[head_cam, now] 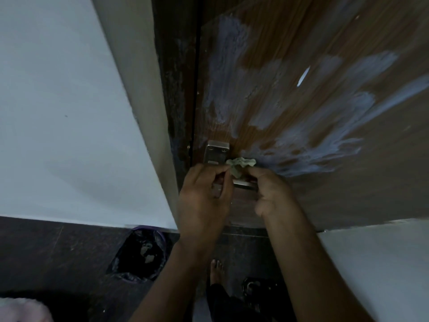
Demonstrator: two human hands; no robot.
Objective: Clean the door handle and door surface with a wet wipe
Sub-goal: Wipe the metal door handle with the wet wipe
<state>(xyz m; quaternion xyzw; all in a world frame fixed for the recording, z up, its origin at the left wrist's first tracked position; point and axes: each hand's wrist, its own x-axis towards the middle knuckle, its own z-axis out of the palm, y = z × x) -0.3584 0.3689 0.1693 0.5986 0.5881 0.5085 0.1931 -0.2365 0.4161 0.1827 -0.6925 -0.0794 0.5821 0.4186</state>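
Single view only, from a wide-angle camera worn on the person's head. It faces forward and steeply down, close against a brown wood-grain door smeared with pale blue-white streaks (301, 94). The door surface fills the upper right and appears to lean back overhead, with straight edges bowed by the lens. The pale grey-white wall (58, 112) occupies the left. Both forearms enter from the bottom edge and meet near centre at the brushed-metal handle plate (217, 152), at arm's reach. The lower frame looks down to the dark speckled stone floor (46, 252) and one bare foot (216, 270). No second view, so nothing is shared
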